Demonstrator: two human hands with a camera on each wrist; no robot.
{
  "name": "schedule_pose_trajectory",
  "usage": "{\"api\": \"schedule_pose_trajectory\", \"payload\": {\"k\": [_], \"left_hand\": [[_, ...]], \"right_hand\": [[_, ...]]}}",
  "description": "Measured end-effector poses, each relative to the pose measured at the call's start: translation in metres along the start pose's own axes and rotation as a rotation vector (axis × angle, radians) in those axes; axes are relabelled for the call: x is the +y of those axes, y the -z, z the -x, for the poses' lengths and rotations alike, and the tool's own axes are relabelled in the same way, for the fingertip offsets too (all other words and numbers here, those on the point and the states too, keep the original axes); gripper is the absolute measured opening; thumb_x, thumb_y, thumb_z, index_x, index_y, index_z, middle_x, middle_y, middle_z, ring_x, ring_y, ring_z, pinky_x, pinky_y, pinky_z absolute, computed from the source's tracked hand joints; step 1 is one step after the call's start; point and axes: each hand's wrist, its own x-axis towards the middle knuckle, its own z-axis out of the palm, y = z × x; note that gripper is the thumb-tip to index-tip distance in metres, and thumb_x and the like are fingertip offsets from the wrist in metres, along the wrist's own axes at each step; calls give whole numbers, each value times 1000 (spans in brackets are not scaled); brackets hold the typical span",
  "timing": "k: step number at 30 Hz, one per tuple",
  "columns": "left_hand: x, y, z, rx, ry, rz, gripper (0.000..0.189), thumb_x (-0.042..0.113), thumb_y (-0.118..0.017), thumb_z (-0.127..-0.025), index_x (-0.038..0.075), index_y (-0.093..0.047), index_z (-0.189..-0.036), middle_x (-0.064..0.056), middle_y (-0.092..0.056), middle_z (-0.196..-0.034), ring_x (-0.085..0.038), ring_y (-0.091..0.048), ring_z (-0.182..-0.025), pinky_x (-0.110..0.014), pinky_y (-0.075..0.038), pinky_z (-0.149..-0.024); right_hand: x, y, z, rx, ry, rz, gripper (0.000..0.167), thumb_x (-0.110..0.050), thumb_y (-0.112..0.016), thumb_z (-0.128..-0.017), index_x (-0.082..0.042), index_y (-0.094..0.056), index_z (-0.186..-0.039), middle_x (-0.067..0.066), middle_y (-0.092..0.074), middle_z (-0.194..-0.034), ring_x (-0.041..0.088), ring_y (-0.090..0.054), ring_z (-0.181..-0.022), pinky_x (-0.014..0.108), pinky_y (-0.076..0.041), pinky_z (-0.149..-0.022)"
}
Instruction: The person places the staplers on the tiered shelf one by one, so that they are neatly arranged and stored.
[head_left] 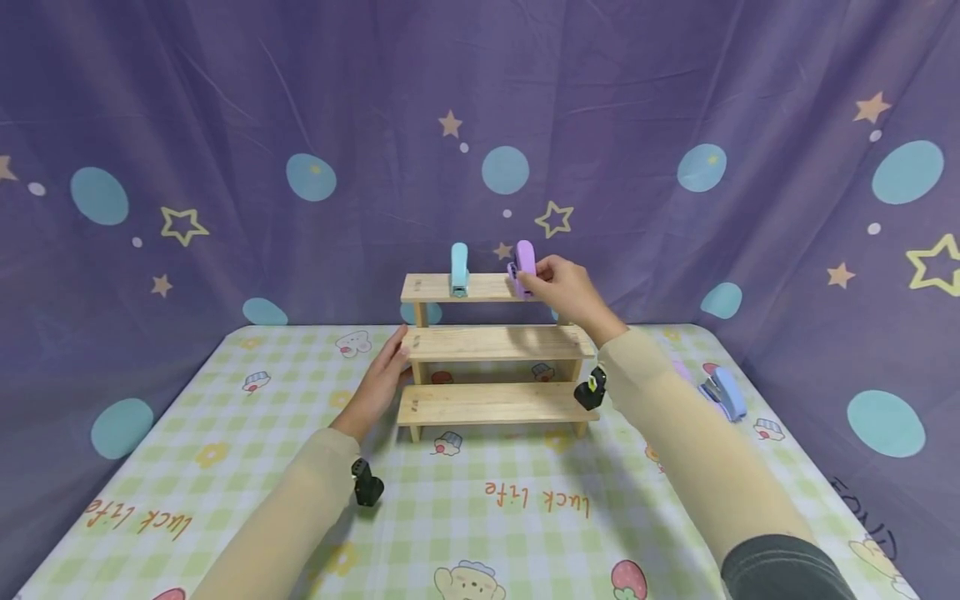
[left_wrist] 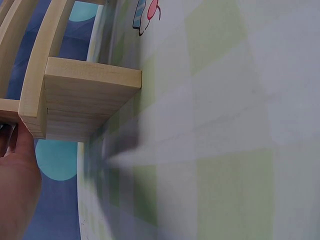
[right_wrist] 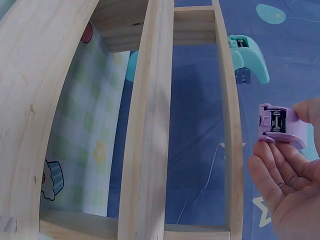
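On the top step of a three-tier wooden shelf [head_left: 498, 343] a teal stapler [head_left: 459, 271] stands near the left. To its right, my right hand [head_left: 564, 287] pinches a purple stapler [head_left: 526, 265] at the same step. In the right wrist view the thumb and fingers hold the purple stapler [right_wrist: 282, 125], front end showing, a little apart from the top board. My left hand [head_left: 381, 379] grips the left end of the shelf's middle step; the left wrist view shows the hand [left_wrist: 19, 175] at that wood, fingertips partly hidden.
A blue stapler [head_left: 726, 393] lies on the table at the right, and a small purple thing [head_left: 681, 370] beside it is mostly hidden by my right sleeve. A green checked cloth [head_left: 285, 467] covers the table. Behind the shelf hangs a purple curtain [head_left: 375, 100].
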Motion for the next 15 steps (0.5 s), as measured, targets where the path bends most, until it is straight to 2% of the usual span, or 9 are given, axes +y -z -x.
{"api": "schedule_pose_trajectory", "payload": {"k": [8, 15], "left_hand": [[1, -1, 1, -1, -4, 5, 56, 33, -31, -112, 23, -10, -163, -8, -12, -166, -29, -25, -148, -45, -29, -119], [2, 0, 1, -6, 8, 16, 56, 32, -30, -112, 23, -9, -163, -9, -11, -166, -30, -24, -148, -46, -28, -120]], "right_hand": [[-4, -8, -10, 37, -12, 30, 40, -41, -64, -98, -2, -64, -108, 11, -67, -102, 25, -61, -93, 36, -52, -79], [-8, -18, -17, 53, -21, 25, 40, -39, -64, -97, 0, -63, -108, 12, -67, -101, 23, -60, -89, 33, -52, -73]]}}
